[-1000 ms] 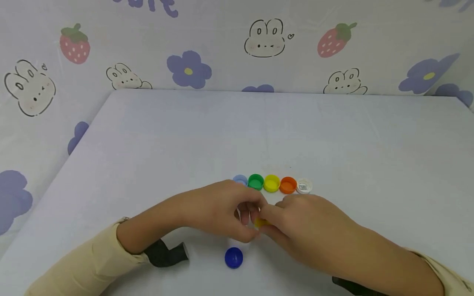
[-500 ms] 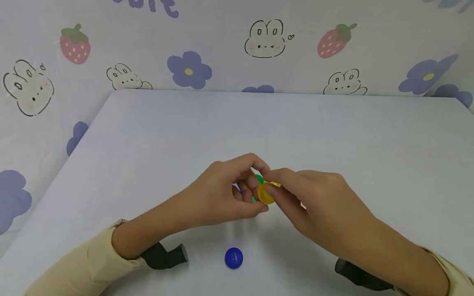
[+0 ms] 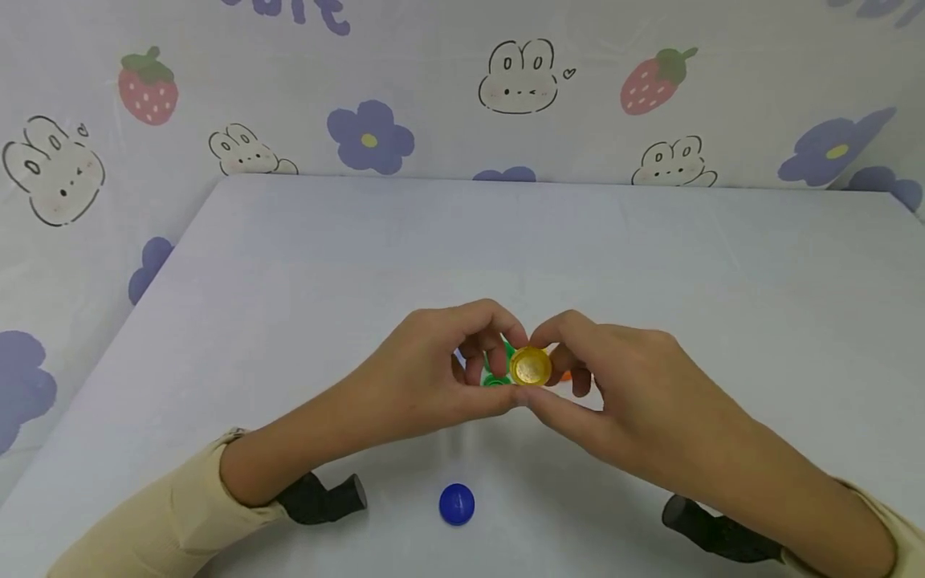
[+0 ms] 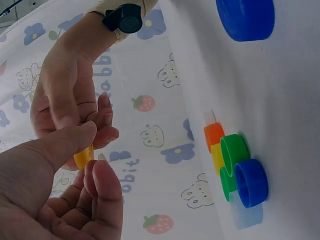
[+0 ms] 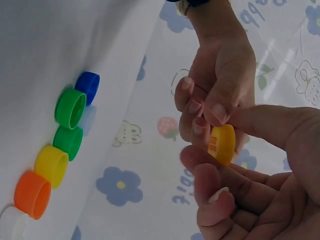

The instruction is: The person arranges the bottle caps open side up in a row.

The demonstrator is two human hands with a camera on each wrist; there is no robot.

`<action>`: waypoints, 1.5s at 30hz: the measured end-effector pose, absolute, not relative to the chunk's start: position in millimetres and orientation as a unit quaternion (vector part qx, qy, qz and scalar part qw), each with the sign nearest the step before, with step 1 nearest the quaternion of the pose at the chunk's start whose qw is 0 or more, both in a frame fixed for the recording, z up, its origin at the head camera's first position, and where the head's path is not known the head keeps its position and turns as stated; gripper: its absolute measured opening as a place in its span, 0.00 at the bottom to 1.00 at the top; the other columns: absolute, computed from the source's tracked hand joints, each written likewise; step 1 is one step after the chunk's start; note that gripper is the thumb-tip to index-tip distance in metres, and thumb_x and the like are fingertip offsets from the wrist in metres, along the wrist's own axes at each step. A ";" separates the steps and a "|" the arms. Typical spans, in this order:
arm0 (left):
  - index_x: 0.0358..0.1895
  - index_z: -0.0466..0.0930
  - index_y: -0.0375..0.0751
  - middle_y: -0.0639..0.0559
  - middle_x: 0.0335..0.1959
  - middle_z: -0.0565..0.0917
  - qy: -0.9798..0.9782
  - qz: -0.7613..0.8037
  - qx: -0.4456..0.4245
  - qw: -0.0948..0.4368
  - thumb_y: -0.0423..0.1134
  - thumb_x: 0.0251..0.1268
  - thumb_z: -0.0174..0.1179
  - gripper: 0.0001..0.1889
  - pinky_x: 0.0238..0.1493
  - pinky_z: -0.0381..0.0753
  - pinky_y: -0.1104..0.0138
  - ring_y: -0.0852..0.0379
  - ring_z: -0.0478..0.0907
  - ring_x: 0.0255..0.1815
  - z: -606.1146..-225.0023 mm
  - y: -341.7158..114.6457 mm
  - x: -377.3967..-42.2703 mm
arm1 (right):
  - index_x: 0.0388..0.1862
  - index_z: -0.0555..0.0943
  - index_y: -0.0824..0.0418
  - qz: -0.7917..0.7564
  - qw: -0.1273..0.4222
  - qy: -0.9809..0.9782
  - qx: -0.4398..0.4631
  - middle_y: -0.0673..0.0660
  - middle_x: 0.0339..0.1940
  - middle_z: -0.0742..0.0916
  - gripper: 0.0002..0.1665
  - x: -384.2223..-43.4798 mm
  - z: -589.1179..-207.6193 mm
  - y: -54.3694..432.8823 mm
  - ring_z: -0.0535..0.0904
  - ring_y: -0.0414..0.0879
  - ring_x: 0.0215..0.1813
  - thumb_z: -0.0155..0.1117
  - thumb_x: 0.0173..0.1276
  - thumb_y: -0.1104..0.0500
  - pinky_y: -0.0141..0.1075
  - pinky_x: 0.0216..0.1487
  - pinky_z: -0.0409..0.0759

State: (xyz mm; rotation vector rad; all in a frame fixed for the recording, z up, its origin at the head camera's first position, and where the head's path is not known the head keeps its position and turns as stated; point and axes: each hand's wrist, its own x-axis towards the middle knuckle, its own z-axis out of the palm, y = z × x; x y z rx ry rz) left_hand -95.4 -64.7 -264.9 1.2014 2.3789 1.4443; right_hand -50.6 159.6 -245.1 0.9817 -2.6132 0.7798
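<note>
A yellow bottle cap (image 3: 531,366) is raised above the white table between my two hands, its hollow side toward the head view. My left hand (image 3: 441,369) pinches it from the left with thumb and index finger. From the right, my right hand (image 3: 614,385) holds the same cap by thumb and forefinger, and the thumbs meet below it. Raised marks show on the face of the yellow cap (image 5: 222,144) in the right wrist view. A dark blue bottle cap (image 3: 457,504) lies on the table nearer the body. Fingers hide most of the caps behind in the head view.
A row of light blue (image 5: 88,120), green (image 5: 68,142), yellow (image 5: 51,166), orange (image 5: 32,195) and white caps (image 5: 14,222) stands on the table. Another green cap (image 5: 70,109) and blue cap (image 5: 87,87) stand in front of it. Patterned cloth (image 3: 433,80) hangs behind.
Both hands have risen and moved forward with the yellow cap, while the near blue cap stays put. Since half a second ago the cap has turned, and the right fingers have shifted around its rim.
</note>
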 end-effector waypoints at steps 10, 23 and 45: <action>0.50 0.83 0.42 0.60 0.32 0.80 0.818 0.407 0.399 0.070 0.37 0.59 0.76 0.17 0.29 0.76 0.72 0.64 0.73 0.29 -271.9 -62.8 -97.3 | 0.48 0.79 0.54 0.245 0.049 -0.908 0.337 0.38 0.32 0.85 0.18 -56.3 -251.1 165.0 0.77 0.34 0.32 0.78 0.63 0.59 0.30 0.28 0.76; 0.42 0.83 0.43 0.66 0.23 0.79 0.855 0.297 0.402 0.140 0.40 0.58 0.73 0.12 0.31 0.74 0.71 0.66 0.74 0.26 -292.4 -51.9 -104.0 | 0.42 0.80 0.54 0.245 -0.108 -0.908 0.322 0.38 0.30 0.84 0.13 -73.7 -275.7 167.5 0.78 0.32 0.32 0.76 0.63 0.61 0.31 0.34 0.79; 0.42 0.83 0.43 0.61 0.23 0.77 0.893 0.155 0.402 0.126 0.44 0.63 0.71 0.11 0.27 0.72 0.71 0.62 0.73 0.25 -295.6 -30.2 -110.5 | 0.30 0.83 0.53 0.155 -0.045 -0.940 0.300 0.40 0.18 0.77 0.14 -80.6 -287.7 160.9 0.70 0.34 0.21 0.83 0.56 0.54 0.31 0.23 0.70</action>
